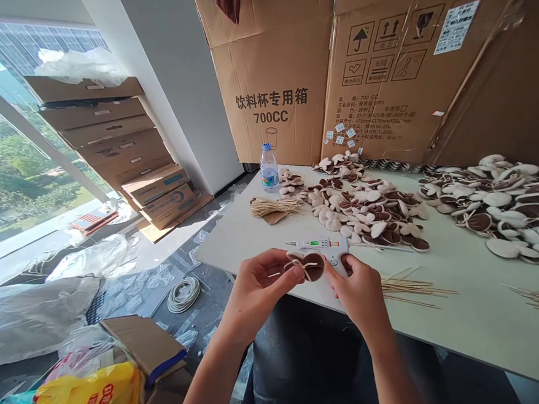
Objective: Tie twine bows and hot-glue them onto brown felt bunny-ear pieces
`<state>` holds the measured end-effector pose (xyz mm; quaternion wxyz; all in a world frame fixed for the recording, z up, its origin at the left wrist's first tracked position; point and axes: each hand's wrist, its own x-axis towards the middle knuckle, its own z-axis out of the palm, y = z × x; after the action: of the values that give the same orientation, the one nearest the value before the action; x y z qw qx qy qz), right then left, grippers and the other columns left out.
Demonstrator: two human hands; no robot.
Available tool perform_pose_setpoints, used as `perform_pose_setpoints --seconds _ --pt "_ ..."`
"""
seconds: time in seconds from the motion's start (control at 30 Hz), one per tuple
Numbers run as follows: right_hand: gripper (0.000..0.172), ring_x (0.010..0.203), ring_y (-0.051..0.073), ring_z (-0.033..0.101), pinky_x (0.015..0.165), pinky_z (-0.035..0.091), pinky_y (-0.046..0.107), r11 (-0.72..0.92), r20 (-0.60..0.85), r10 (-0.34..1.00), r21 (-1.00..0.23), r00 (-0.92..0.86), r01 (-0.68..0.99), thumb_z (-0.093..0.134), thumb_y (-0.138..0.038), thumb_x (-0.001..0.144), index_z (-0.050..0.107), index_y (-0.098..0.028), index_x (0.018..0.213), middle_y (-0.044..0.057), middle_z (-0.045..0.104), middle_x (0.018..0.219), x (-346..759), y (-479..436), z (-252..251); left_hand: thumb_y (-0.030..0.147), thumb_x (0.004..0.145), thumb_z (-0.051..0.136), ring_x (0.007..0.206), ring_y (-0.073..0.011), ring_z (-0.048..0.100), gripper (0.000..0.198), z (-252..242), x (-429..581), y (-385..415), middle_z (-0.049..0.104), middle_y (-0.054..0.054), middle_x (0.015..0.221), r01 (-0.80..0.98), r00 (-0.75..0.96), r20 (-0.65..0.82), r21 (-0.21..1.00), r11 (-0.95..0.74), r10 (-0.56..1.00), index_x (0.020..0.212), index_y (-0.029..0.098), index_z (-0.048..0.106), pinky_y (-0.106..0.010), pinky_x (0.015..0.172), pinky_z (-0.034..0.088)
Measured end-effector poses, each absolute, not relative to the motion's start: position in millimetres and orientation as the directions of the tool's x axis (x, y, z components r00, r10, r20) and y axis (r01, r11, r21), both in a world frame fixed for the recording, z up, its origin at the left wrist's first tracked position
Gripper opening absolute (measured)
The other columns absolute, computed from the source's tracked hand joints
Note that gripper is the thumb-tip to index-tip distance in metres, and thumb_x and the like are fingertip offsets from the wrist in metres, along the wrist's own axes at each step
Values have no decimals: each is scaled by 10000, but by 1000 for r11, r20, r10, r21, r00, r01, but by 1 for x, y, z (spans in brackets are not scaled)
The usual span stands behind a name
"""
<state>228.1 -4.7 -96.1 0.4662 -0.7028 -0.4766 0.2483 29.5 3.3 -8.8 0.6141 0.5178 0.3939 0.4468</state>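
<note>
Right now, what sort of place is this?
Likely a makeshift craft workroom: cardboard cartons behind the table, piles of round brown-and-white pieces, a glue gun, one brown piece held by left hand and right hand.

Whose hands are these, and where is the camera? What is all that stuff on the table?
The camera sits on a person's head and looks down, so you see their own two hands, just as you see yours when you look down. The left hand pinches a small round brown piece with pale string on it. The right hand is at its other side; whether it grips is hard to tell. Just behind lies a white glue gun on the pale table. Further back are heaps of white and brown round pieces, a bundle of string, a water bottle and thin wooden sticks. Big cardboard boxes stand behind the table.
</note>
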Motion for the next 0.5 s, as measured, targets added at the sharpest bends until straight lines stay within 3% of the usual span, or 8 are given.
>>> perform_pose_setpoints --seconds 0.2,0.37,0.5 --pt "360 776 345 743 694 441 377 -97 182 906 -789 382 607 710 -602 901 662 -255 819 137 824 817 225 5 -110 428 879 944 967 -232 788 317 -9 29 2 839 -92 1027 -129 285 19 991 19 958 1012 165 827 -347 951 646" --pt "287 796 345 733 685 397 364 -108 199 917 -708 345 697 687 -521 962 691 -236 923 126 815 844 224 4 -114 463 891 923 975 -250 789 344 -10 28 1 835 -100 1044 -90 276 45 996 -21 960 1046 174 818 -356 918 650" --pt "236 873 357 699 730 411 380 -102 225 917 -663 328 741 751 -461 918 679 -239 880 132 781 862 224 3 -116 454 905 912 958 -226 770 332 -10 29 0 818 -84 1042 -96 275 52 995 -26 960 1061 183 800 -329 898 638"
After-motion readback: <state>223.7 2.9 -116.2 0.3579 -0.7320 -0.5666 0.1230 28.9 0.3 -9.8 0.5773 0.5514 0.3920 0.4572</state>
